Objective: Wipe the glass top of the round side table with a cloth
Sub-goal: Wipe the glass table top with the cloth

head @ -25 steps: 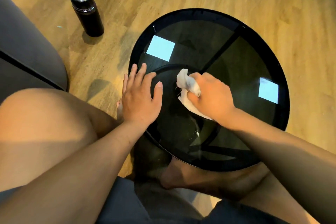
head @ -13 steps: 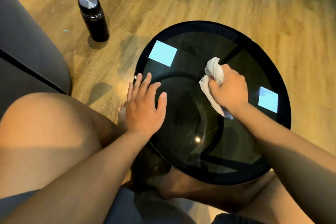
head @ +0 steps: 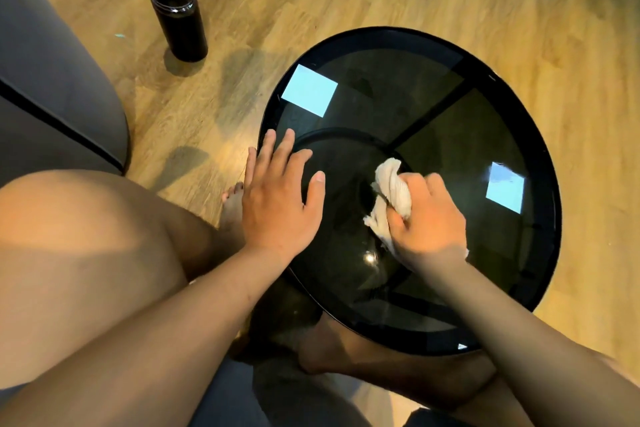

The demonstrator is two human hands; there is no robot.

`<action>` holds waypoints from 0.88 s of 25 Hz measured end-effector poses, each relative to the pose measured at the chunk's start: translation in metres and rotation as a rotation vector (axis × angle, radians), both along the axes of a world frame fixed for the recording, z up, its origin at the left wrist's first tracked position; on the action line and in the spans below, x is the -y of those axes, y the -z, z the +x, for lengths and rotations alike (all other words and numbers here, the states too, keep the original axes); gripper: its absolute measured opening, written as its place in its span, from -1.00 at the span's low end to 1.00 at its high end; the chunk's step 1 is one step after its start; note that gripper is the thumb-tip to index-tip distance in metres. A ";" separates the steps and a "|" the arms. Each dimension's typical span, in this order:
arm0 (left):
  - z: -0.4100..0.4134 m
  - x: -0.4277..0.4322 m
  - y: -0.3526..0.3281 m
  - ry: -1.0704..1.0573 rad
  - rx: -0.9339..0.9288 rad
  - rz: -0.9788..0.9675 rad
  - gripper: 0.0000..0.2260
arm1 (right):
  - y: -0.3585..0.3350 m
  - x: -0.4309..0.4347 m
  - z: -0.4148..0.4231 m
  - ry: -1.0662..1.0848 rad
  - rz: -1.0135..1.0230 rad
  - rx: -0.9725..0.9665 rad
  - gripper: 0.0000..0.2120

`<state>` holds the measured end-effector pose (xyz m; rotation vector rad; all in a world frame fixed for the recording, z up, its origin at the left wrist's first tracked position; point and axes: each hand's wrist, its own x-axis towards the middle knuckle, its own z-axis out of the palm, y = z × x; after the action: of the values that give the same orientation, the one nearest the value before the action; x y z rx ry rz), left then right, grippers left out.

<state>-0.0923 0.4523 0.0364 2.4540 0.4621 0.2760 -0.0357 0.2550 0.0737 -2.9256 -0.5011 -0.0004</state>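
The round side table (head: 429, 94) has a dark glass top in a black rim and stands on the wooden floor in front of me. My right hand (head: 427, 222) is closed on a crumpled white cloth (head: 393, 192) and presses it on the glass near the middle. My left hand (head: 280, 198) lies flat on the table's left edge, fingers spread, holding nothing. Two bright window reflections show on the glass.
A black flask with a silver lid (head: 176, 12) stands on the floor at the upper left. A grey sofa (head: 45, 80) fills the left edge. My bare knee (head: 79, 253) and feet (head: 346, 357) are close under and beside the table.
My right hand swept the cloth up to the right, then back down toward the middle of the glass. The left hand stayed on the left edge.
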 end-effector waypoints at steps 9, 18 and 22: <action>-0.001 0.000 -0.002 -0.012 0.019 -0.032 -0.65 | 0.004 -0.073 0.175 0.089 -0.065 0.142 -0.61; 0.003 -0.004 0.001 0.003 0.004 -0.018 -0.66 | -0.011 -0.076 0.141 0.114 -0.057 0.039 -0.61; 0.001 -0.003 -0.001 0.019 0.009 -0.021 -0.62 | -0.017 -0.057 0.025 -0.042 -0.136 0.011 -0.70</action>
<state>-0.0915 0.4557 0.0376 2.4346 0.4356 0.2731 -0.0107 0.3115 0.0910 -3.0478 -0.5870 0.0236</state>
